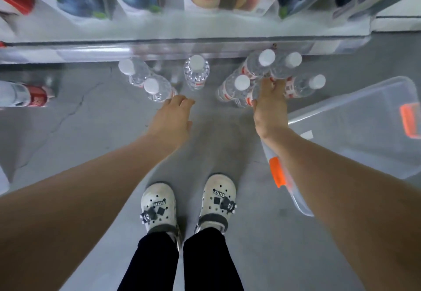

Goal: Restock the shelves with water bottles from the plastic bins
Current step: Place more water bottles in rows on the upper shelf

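Seen from the head camera, the water bottles [196,72] with white caps and unreadable red labels stand on the grey floor [91,136] below the shelf [182,42]. The right hand [270,108] grips one bottle; the left hand [173,115] hangs relaxed, holding nothing. The clear bin [355,131] has orange latches.
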Demonstrator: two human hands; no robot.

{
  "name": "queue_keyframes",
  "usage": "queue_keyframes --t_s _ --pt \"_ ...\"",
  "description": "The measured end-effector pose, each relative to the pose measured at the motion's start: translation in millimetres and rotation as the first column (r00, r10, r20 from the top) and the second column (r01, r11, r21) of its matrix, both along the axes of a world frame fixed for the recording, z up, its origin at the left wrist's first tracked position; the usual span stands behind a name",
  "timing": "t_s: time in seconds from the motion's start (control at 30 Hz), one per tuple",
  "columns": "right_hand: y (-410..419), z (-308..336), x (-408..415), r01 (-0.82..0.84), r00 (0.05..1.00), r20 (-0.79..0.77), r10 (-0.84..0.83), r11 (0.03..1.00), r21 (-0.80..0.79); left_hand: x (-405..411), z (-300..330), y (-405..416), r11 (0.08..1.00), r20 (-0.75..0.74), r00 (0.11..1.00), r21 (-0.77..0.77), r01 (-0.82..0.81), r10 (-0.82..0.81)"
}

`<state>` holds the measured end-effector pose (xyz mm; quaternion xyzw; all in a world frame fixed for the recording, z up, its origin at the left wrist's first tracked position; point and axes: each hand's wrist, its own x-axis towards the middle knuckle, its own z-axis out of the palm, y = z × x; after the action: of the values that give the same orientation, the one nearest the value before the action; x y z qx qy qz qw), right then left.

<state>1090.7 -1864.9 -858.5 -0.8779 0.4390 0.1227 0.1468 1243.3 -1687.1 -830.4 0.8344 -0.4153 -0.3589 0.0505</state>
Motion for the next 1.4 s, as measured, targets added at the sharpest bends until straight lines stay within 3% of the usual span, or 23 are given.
queue_keyframes --t_s 0.07,0.17,0.33,0.5,0.63,0.83,0.97,1.1,1.3,1.4 --pt "-5 4 1 0.038 0.995 0.092 -0.040 0.999 0.023 -2 1 2 1.000 -0.013 1.000 0.006 -0.003 0.003" --pt "-11 21 -3 -0.007 0.999 0.046 0.004 0.998 0.055 -7 14 6 0.999 -0.031 1.000 0.039 0.002 -0.001" --pt "-10 81 -21 -0.006 0.993 0.121 -0.015 0.985 0.173 -18 67 12 0.990 -0.071 0.996 0.132 0.056 -0.047" --pt "-4 195 -29 -0.169 0.980 0.143 0.135 0.951 0.259 -34 142 13 0.985 -0.141 0.989 0.161 0.055 -0.032" --pt "-10 326 -21 -0.219 0.965 0.213 0.152 0.914 0.342 -46 247 8 0.993 -0.240 0.971 0.114 0.026 0.003" --pt "-20 518 -9 -0.228 0.920 0.387 0.064 0.890 0.395 -52 392 11 0.999 -0.301 0.953 -0.023 -0.045 0.035" --pt "-23 630 -5 -0.160 0.874 0.481 -0.065 0.897 0.412 -47 481 3 0.962 -0.267 0.962 -0.242 -0.129 0.062" --pt "-17 716 -4 -0.096 0.757 0.620 -0.207 0.903 0.419 -43 573 -13 0.915 -0.179 0.984 -0.396 -0.081 0.010" --pt "-6 809 1 0.015 0.659 0.731 -0.178 0.975 0.224 -37 675 -19 0.838 -0.085 0.994 -0.546 0.016 -0.074" --pt "-3 852 0 0.031 0.650 0.755 -0.087 0.996 0.088 -38 721 -24 0.813 -0.047 0.992 -0.578 0.069 -0.117"
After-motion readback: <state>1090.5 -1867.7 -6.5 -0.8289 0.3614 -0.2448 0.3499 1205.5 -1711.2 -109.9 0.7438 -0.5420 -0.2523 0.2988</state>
